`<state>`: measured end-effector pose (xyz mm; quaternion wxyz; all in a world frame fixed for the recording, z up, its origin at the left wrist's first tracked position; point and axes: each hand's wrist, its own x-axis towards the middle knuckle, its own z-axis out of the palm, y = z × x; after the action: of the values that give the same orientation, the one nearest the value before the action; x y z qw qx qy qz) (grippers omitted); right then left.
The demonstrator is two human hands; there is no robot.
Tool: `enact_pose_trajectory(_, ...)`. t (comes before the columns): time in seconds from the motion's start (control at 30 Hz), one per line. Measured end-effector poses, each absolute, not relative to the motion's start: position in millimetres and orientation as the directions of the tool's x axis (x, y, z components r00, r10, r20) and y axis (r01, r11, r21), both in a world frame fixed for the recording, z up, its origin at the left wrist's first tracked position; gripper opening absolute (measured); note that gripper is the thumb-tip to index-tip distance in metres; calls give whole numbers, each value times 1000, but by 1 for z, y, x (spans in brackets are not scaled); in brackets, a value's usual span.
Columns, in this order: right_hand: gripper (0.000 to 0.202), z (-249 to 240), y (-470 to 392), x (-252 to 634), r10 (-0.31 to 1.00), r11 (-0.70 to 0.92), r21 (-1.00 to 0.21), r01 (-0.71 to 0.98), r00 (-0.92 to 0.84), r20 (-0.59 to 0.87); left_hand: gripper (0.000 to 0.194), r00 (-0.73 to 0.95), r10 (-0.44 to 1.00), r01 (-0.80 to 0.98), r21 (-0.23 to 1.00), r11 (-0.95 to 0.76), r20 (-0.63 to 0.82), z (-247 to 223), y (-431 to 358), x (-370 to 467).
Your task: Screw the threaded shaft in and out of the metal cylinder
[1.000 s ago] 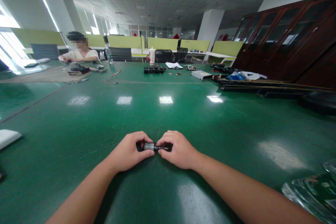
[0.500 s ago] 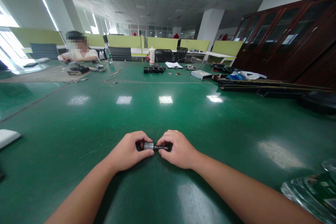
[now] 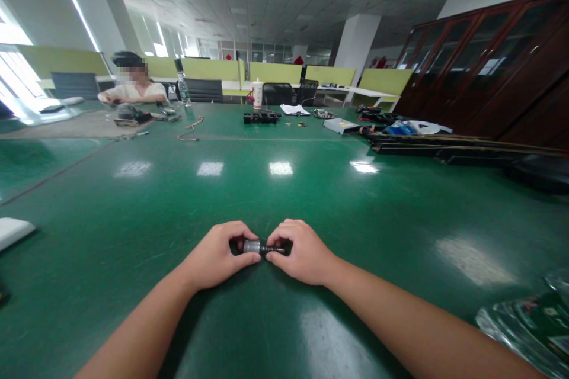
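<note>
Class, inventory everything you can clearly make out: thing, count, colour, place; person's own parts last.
cylinder: 1, silver, front centre
shaft: 1, dark, cylinder's right end
table: 1, green, foreground
flat object: 1, white, left edge
container: 1, clear, lower right
bottle: 1, clear, back left
cup: 1, white, back centre
device: 1, black, back centre
papers: count unclear, white, back centre
box: 1, silver, back right
cord: 1, tan, back left
bars: several, black, right
cabinet: 1, brown, right
partitions: several, yellow-green, background
chairs: at least 4, dark, background
co-worker: 1, white top, back left
left hand: 1, bare, on cylinder
right hand: 1, bare, on shaft
forearms: 2, bare, foreground
</note>
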<state>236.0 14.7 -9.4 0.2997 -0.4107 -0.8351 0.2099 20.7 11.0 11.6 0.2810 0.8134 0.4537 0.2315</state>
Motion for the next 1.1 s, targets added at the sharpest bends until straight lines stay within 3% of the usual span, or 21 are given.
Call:
enact_pose_trajectory(0.6, 7, -9, 16, 237, 839, 541, -571, 617, -445, 314, 16, 476, 863, 629, 622, -467, 166, 14, 11, 12)
enact_pose_trajectory(0.9, 5, -8, 19, 244, 914, 405, -592, 697, -297, 276, 18, 415, 892, 651, 626, -429, 180, 11, 16, 7)
enact_pose_trajectory(1.1, 7, -8, 20, 245, 910, 415, -585, 697, -312, 274, 18, 414, 892, 652, 626, -428, 180, 10, 17, 7)
